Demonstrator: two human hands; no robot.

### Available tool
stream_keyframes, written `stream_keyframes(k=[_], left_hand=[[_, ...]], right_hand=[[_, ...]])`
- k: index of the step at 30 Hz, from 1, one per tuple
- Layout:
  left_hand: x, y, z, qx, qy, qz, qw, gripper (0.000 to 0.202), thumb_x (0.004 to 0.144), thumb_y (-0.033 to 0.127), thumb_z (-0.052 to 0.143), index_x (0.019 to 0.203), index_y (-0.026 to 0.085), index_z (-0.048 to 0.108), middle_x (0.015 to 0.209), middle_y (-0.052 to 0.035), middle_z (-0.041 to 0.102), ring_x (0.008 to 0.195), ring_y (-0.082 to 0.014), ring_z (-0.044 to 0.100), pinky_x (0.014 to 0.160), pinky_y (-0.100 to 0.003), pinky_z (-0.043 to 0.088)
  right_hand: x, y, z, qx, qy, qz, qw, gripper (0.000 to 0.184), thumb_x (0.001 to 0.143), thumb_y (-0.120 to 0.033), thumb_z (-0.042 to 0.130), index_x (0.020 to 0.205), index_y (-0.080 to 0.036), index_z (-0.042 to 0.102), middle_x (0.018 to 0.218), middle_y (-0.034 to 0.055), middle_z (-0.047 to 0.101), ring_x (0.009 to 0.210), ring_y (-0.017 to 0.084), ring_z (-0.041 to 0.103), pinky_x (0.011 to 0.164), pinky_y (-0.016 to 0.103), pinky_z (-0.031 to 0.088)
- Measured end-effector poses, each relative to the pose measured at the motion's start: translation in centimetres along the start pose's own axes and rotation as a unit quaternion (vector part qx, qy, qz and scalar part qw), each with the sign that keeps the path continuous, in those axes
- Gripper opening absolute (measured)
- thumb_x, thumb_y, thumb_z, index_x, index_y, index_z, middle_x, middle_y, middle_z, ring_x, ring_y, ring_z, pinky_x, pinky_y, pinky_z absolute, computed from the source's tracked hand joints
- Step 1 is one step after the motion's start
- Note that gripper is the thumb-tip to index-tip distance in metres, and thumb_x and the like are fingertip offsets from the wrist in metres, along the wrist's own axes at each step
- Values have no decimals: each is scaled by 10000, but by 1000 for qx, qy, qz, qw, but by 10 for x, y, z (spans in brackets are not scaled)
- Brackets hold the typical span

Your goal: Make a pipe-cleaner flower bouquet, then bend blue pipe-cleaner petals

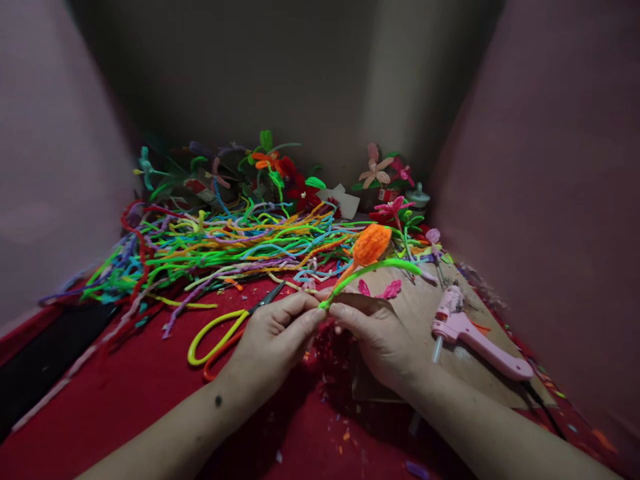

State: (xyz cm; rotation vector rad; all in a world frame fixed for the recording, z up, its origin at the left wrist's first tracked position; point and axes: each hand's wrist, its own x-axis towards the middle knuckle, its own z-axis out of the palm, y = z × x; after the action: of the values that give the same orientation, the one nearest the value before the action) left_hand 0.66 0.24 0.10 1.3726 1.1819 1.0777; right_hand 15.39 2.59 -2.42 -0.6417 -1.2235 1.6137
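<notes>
My left hand and my right hand meet at the middle of the red cloth. Both pinch the near end of a green pipe cleaner that runs up and to the right. An orange fuzzy flower bud sits on an orange stem just above the green one, and that stem runs down toward my pinching fingers. Fingers of both hands are closed around the stems.
A big heap of coloured pipe cleaners lies behind my hands. Yellow-handled scissors lie left of my left hand. A pink glue gun rests on brown cardboard at right. Finished pipe-cleaner flowers stand at the back.
</notes>
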Motion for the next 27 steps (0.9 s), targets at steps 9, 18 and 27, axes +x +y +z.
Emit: stream_keyframes(k=[9, 18, 27], left_hand=[[4, -9, -3, -186, -73, -113, 973, 234, 780, 331, 625, 659, 160, 519, 442, 80, 396, 328, -14, 254, 341, -140, 173], [7, -13, -8, -316, -151, -168, 921, 150, 823, 245, 583, 710, 156, 541, 440, 88, 394, 316, 1, 161, 313, -112, 212], [10, -13, -11, -343, -216, -182, 896, 108, 840, 224, 542, 776, 143, 574, 435, 100, 358, 307, -2, 87, 283, -118, 200]], right_hand=[[2, 0, -4, -29, 6, 6, 1000, 110, 767, -254, 642, 826, -227, 731, 856, 2, 679, 878, 177, 585, 891, 346, 403], [4, 1, -5, -21, -8, -23, 999, 122, 764, -210, 636, 814, -244, 743, 911, 18, 696, 940, 194, 592, 939, 366, 394], [5, 4, -8, -29, -51, -41, 997, 199, 805, -217, 614, 956, -275, 730, 977, -2, 700, 977, 178, 594, 984, 347, 370]])
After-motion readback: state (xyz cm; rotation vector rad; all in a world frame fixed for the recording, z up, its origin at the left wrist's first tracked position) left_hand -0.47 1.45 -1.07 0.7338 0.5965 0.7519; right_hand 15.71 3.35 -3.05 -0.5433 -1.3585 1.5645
